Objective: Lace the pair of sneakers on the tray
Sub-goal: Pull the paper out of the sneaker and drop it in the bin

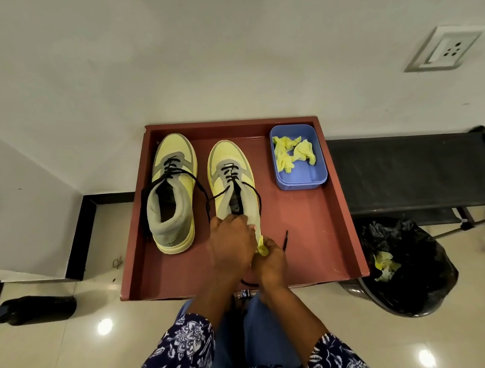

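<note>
Now, the red tray [319,221] holds both yellow-and-grey sneakers, toes to the wall, long axes running away from the person. Left sneaker [172,195] stands just beside the right sneaker [232,181]; each has black lace through only its front eyelets, ends trailing loose. Left hand [231,242] curls over the right sneaker's heel. Right hand [271,264], just nearer, seems to pinch something yellow, the lace end [284,238] close by; I cannot tell more.
</note>
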`<state>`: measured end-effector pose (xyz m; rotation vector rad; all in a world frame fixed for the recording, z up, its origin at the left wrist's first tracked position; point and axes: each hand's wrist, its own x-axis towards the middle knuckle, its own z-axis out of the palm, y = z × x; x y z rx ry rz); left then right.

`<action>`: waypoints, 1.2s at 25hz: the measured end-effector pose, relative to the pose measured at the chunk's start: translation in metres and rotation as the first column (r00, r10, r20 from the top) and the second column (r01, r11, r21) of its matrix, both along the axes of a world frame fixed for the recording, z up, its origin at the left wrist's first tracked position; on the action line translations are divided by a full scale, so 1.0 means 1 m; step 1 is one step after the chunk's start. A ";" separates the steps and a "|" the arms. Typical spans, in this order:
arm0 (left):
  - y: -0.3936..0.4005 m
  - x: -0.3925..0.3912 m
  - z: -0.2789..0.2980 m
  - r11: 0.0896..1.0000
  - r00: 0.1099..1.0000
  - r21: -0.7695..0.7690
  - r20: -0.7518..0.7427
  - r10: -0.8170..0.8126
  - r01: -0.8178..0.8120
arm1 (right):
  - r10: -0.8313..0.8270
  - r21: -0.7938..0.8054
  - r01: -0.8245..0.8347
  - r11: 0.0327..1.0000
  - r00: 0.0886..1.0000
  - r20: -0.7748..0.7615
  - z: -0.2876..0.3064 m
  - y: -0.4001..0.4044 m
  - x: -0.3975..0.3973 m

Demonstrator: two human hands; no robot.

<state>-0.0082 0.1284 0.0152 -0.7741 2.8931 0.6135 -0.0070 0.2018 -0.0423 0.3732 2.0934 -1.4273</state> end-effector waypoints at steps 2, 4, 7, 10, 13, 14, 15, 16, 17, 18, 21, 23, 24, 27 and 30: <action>0.001 0.001 0.000 0.999 1.000 -0.031 -0.002 -0.008 0.008 | -0.069 -0.063 0.071 0.995 0.997 0.024 0.007 0.001 -0.003; 0.003 0.001 -0.003 0.998 1.000 -0.060 0.009 0.009 -0.009 | -0.104 -0.088 0.106 0.990 0.994 0.032 0.007 0.002 -0.006; 0.002 0.000 -0.006 0.999 0.999 -0.051 0.048 0.019 -0.017 | -0.134 -0.126 0.143 0.982 0.988 0.073 0.005 0.000 -0.005; -0.001 -0.001 -0.004 0.999 1.000 -0.040 -0.005 -0.030 0.030 | -0.184 -0.128 0.196 0.972 0.977 0.103 0.010 -0.002 -0.009; -0.008 0.001 -0.002 0.997 0.993 -0.013 -0.097 -0.073 0.072 | -0.178 -0.138 0.192 0.972 0.979 0.103 0.017 -0.006 -0.026; -0.010 0.003 -0.001 0.997 0.989 -0.010 -0.121 -0.083 0.083 | -0.154 -0.132 0.165 0.977 0.984 0.090 0.016 -0.009 -0.035; -0.012 0.005 -0.001 0.996 0.985 -0.002 -0.148 -0.086 0.087 | -0.135 -0.131 0.143 0.981 0.988 0.069 0.016 -0.013 -0.044; -0.014 0.007 -0.001 0.997 0.983 0.014 -0.165 -0.078 0.082 | -0.128 -0.141 0.134 0.981 0.990 0.054 0.016 -0.017 -0.052; -0.016 0.009 -0.002 0.997 0.984 0.035 -0.169 -0.056 0.063 | -0.128 -0.146 0.133 0.980 0.991 0.043 0.017 -0.020 -0.060; -0.017 0.010 -0.002 0.998 0.986 0.049 -0.164 -0.028 0.037 | -0.125 -0.149 0.127 0.981 0.992 0.026 0.017 -0.022 -0.065; -0.018 0.010 -0.005 0.998 0.990 0.058 -0.140 0.017 -0.009 | -0.061 -0.112 0.053 0.992 0.996 -0.071 0.013 -0.016 -0.066; -0.018 0.010 -0.008 0.998 0.990 0.056 -0.142 0.026 -0.018 | -0.049 -0.088 0.041 0.995 0.994 -0.093 0.011 -0.010 -0.053; -0.017 0.010 -0.009 0.998 0.989 0.058 -0.146 0.031 -0.023 | -0.062 -0.089 0.054 0.995 0.994 -0.092 0.010 -0.006 -0.043; -0.016 0.011 -0.009 0.998 0.986 0.048 -0.164 0.039 -0.031 | -0.078 -0.079 0.067 0.995 0.988 -0.134 0.010 0.003 -0.018; -0.015 0.011 -0.007 0.999 0.983 0.049 -0.183 0.032 -0.023 | -0.089 -0.091 0.078 0.993 0.987 -0.131 0.012 0.007 -0.011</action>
